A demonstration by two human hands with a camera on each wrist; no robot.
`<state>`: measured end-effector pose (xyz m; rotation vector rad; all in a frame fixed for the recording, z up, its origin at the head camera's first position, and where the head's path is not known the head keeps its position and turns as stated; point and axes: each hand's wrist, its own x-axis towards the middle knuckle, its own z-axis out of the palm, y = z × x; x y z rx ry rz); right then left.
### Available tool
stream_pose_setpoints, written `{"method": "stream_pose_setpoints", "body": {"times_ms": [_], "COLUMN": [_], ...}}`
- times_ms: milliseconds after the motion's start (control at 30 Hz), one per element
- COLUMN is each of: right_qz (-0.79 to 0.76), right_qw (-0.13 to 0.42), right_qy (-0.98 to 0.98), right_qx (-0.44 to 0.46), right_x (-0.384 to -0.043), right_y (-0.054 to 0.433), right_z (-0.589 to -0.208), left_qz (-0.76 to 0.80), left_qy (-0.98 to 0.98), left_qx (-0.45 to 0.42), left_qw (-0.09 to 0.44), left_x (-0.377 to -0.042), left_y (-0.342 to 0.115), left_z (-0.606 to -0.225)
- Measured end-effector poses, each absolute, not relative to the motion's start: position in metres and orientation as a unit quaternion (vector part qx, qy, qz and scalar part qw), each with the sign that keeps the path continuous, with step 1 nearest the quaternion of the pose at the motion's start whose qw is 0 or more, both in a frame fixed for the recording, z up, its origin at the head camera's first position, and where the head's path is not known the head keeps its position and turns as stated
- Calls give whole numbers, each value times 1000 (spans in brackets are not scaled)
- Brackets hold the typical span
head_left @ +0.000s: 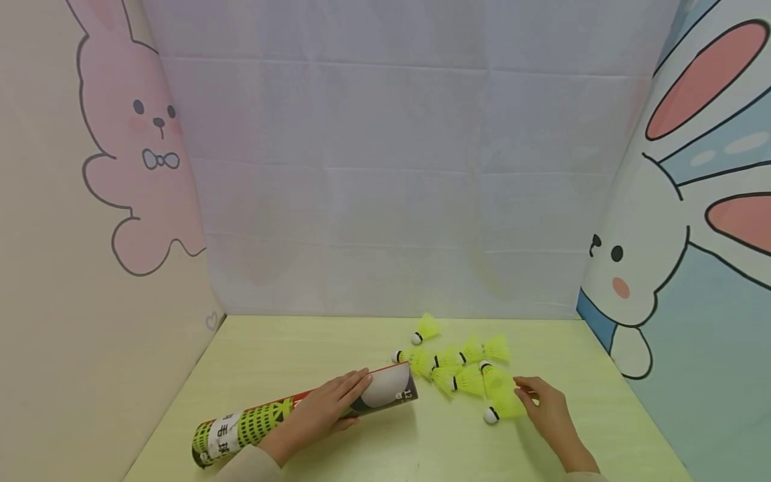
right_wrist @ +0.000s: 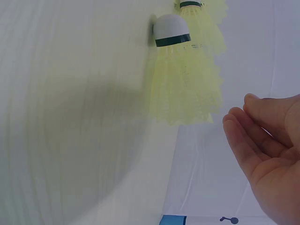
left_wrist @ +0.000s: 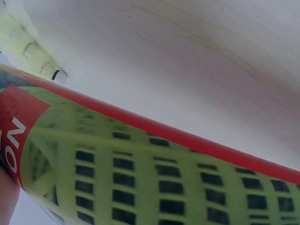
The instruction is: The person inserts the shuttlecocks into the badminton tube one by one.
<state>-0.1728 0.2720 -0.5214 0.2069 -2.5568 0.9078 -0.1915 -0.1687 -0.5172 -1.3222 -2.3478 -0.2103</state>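
In the head view my left hand (head_left: 328, 408) lies over a long shuttlecock tube (head_left: 385, 389), fingers across its top and thumb on the near side. The tube slants across the table with its printed green end at the near left. Its green, red-edged side (left_wrist: 164, 173) fills much of the left wrist view. My right hand (head_left: 548, 412) is beside the skirt of a yellow shuttlecock (right_wrist: 183, 84) with a white cork. In the right wrist view its loosely bent fingers hold nothing, a small gap from the skirt. Another shuttlecock (head_left: 495, 378) lies just behind that one.
Several more yellow shuttlecocks (head_left: 466, 381) lie clustered past the tube's right end, and a single shuttlecock (head_left: 429, 327) sits farther back. The pale table (head_left: 458, 448) meets a white cloth backdrop (head_left: 373, 201). Rabbit-printed panels (head_left: 711, 375) flank the sides.
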Motion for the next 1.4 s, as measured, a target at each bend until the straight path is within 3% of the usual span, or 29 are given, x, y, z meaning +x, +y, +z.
{"method": "stream_pose_setpoints", "body": {"times_ms": [133,633,1100,1400], "right_qz": [331,332,345,347], "right_qw": [206,70,60,118], "right_qy": [-919,-941,-937,-930], "right_qx": [65,1,-2,25], "right_x": [-171,-165,-162,-163], "right_y": [278,283,279,274], "right_z": [-527,-531,-533,-540], "left_qz": [-83,-80,-78,-75], "left_qy": [-845,-850,-848,-848], "left_qx": [-480,-474,-479,-482], "left_qw": [221,215,211,209], "left_x": [-191,-191,-190,-190], "left_y": [-168,-169,-169,-170], "left_z": [-517,-520,-519,-517]}}
